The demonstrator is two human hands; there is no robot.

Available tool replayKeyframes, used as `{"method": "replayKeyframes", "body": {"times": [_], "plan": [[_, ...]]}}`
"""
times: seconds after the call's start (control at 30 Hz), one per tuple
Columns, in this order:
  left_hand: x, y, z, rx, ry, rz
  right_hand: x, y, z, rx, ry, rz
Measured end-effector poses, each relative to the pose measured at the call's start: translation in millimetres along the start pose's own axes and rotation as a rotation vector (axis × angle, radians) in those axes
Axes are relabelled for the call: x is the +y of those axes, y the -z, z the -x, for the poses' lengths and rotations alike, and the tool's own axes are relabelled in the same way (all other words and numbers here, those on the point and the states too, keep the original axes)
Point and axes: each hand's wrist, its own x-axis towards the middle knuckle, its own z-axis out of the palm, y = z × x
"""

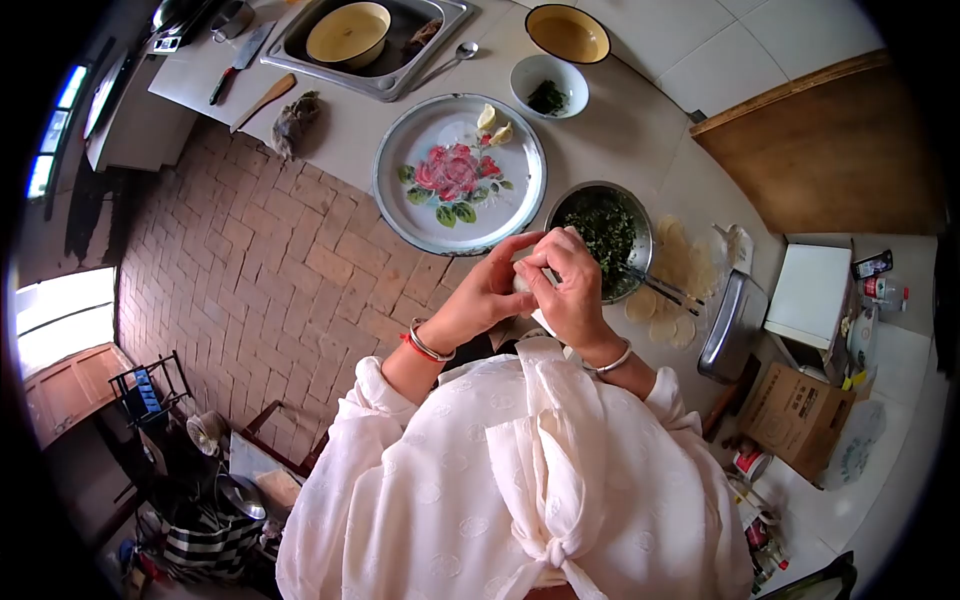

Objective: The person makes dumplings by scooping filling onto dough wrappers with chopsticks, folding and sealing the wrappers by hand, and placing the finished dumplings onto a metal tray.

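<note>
My left hand (482, 295) and my right hand (570, 285) meet in front of my chest, fingers closed around a small pale dumpling (521, 284) mostly hidden by them. Just beyond is a round enamel tray (412, 150) painted with a rose; two finished dumplings (494, 125) lie near its far right edge. Beside my right hand, a metal bowl (648, 232) holds chopped green filling (600, 230). Chopsticks (665, 287) rest in it, their ends sticking out to the right. Thin round dumpling wrappers (675, 255) are spread on the counter right of the bowl.
A white bowl (580, 82) with some greens and a yellow enamel bowl (568, 33) stand at the back. A sink (392, 75), spoon (450, 62), knife (240, 65) and wooden spatula (262, 103) are farther left. A metal container (733, 325) and cardboard box (795, 420) are rightward.
</note>
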Motion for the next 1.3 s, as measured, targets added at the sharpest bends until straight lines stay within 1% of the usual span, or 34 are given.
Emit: {"method": "replayKeyframes", "body": {"times": [0.03,0.07,0.13,0.17,0.27,0.3,0.33,0.37,0.43,0.5,0.53,0.63,0.7,0.73,0.83,0.87,0.97,1.07,1.17,1.27,1.3], "plan": [[2.3,4.1,-0.2,-0.003,0.026,0.071,3.6,-3.6,-3.5,0.000,-0.025,-0.021],[0.7,8.2,-1.7,0.041,0.038,0.039,8.2,-7.6,-6.9,-0.001,-0.050,-0.041],[-2.4,16.3,-7.1,0.155,0.039,0.070,20.0,-17.1,-13.7,-0.003,-0.077,-0.072],[-2.5,19.3,-9.2,0.214,0.040,0.085,20.6,-18.9,-15.4,-0.004,-0.152,-0.094],[0.8,34.6,-18.1,0.185,-0.024,0.039,30.5,-26.6,-21.2,0.045,-0.349,-0.159],[-0.5,39.5,-22.7,0.167,-0.049,0.030,39.3,-27.9,-23.5,0.012,-0.350,-0.138],[-1.9,44.5,-26.8,0.182,-0.021,-0.044,47.3,-27.3,-26.7,-0.023,-0.352,-0.117],[-6.0,49.9,-31.3,0.192,0.003,-0.015,56.1,-28.1,-30.3,-0.057,-0.354,-0.097],[-18.5,63.5,-40.2,0.214,0.051,0.040,84.4,-36.8,-39.8,-0.005,-0.421,-0.054],[-29.7,85.8,-46.3,0.365,0.020,-0.065,121.1,-44.9,-59.4,0.050,-0.451,0.025],[-34.9,98.8,-46.7,0.439,0.006,-0.119,136.3,-47.6,-71.3,0.058,-0.509,-0.013],[-44.6,145.8,-33.1,0.763,-0.160,-0.786,176.5,-57.3,-103.4,0.087,-0.661,-0.099],[-45.7,168.9,-18.2,0.967,-0.372,-1.152,196.4,-67.4,-117.1,0.104,-0.729,-0.118],[-35.5,170.2,-9.4,0.985,-0.309,-1.232,200.1,-71.2,-122.9,0.093,-0.760,-0.129],[-36.1,178.8,6.3,1.054,-0.329,-1.394,207.0,-82.1,-132.5,0.099,-0.791,-0.045],[-42.9,185.1,10.0,1.065,-0.306,-1.437,208.0,-83.9,-133.1,0.098,-0.787,-0.035],[-59.5,193.5,9.9,1.145,-0.297,-1.448,210.3,-86.3,-137.9,0.100,-0.776,-0.015],[-72.7,197.8,5.3,1.131,-0.172,-0.963,215.8,-88.0,-141.9,0.113,-0.782,-0.023],[-77.0,195.6,-1.1,1.103,-0.268,-0.918,220.6,-88.4,-143.3,0.117,-0.806,-0.030],[-74.1,199.2,-2.1,1.073,-0.226,-0.950,219.9,-89.5,-144.2,0.112,-0.835,-0.043],[-74.3,200.5,-1.6,1.071,-0.234,-0.909,222.4,-90.3,-143.1,0.112,-0.831,-0.056]]}}
